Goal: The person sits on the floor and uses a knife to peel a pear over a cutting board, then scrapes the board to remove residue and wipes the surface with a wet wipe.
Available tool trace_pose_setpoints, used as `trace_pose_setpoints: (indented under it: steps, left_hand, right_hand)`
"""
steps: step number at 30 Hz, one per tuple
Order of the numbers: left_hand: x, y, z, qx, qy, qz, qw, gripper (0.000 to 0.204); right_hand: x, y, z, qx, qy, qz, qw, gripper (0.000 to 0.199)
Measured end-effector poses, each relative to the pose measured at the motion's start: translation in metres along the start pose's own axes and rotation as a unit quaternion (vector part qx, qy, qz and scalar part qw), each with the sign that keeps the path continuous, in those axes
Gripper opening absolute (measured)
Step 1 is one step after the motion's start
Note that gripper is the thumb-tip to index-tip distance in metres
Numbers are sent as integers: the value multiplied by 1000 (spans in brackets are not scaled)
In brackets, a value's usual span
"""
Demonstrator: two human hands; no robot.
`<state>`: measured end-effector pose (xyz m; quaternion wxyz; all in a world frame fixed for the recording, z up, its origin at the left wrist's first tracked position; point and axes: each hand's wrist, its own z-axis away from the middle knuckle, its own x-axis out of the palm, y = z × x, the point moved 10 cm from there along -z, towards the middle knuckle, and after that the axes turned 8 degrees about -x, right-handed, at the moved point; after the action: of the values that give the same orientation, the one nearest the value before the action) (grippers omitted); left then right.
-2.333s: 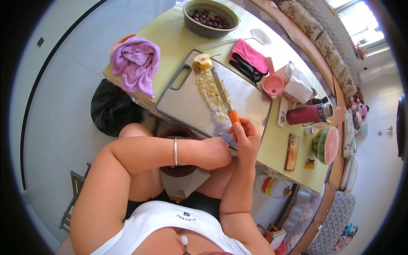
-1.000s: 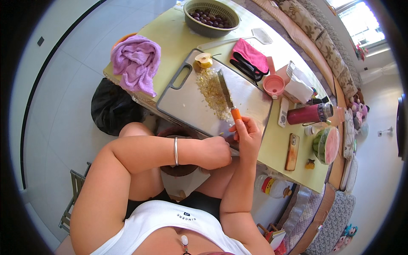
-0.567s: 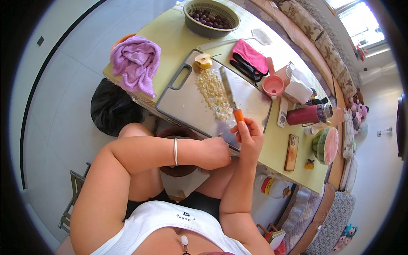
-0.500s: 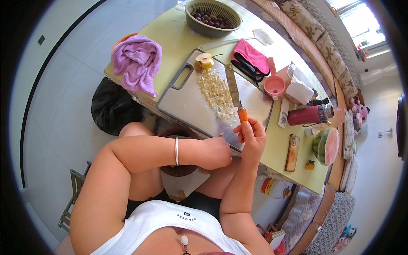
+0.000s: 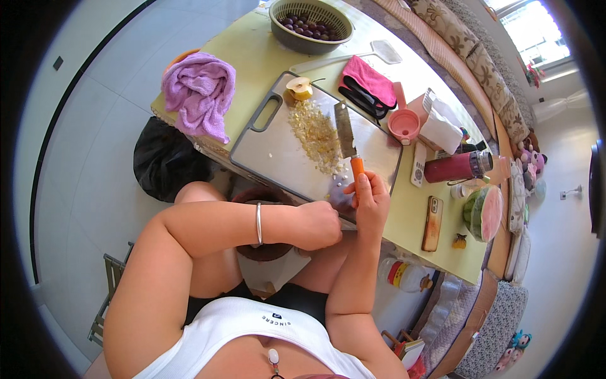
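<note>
A kitchen knife (image 5: 345,131) with a broad blade and an orange handle is held upright in my right hand (image 5: 369,197), fingers wrapped round the handle. Its blade reaches over the right part of a metal-topped cutting board (image 5: 372,148) with a dark rim. Beside the blade lies a heap of finely chopped pale fruit (image 5: 314,134). A cut half pear (image 5: 300,88) rests at the board's far edge. My left hand (image 5: 317,225) is closed at the board's near edge, palm side hidden; whether anything is in it does not show. A brown bowl-like container (image 5: 262,251) stands below my left forearm.
Behind the board are a basket of dark round fruit (image 5: 307,43), a fly swatter (image 5: 383,53) and a pink cloth (image 5: 372,79). A purple towel (image 5: 201,95) hangs at the left. On the right are a pink cup (image 5: 404,124), bottle (image 5: 456,167), phone (image 5: 432,223) and cut watermelon (image 5: 483,213).
The whole view has shifted slightly. A small pale bit now lies apart on the board's left part. Both hands keep nearly the same pose, the knife still in the right one.
</note>
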<state>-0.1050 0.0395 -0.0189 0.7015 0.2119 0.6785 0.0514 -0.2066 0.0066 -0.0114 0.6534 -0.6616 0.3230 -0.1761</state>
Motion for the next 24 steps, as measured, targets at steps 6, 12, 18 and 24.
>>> trace_pose_setpoints:
  steps: [6, 12, 18, 24]
  left_hand:
    - [1, 0, -1, 2, 13, 1, 1000, 11]
    - [0, -1, 0, 4, 37, -5, 999, 12]
    - [3, -2, 0, 4, 13, 2, 1000, 12]
    - [5, -1, 0, 3, -5, 10, 1000, 11]
  right_hand:
    - [-3, 0, -2, -12, 2, 46, 999, 21]
    - [-4, -4, -1, -17, 7, 33, 999, 19]
    - [2, 0, -2, -18, -12, 40, 999, 20]
    - [5, 2, 1, 7, -38, 52, 998, 22]
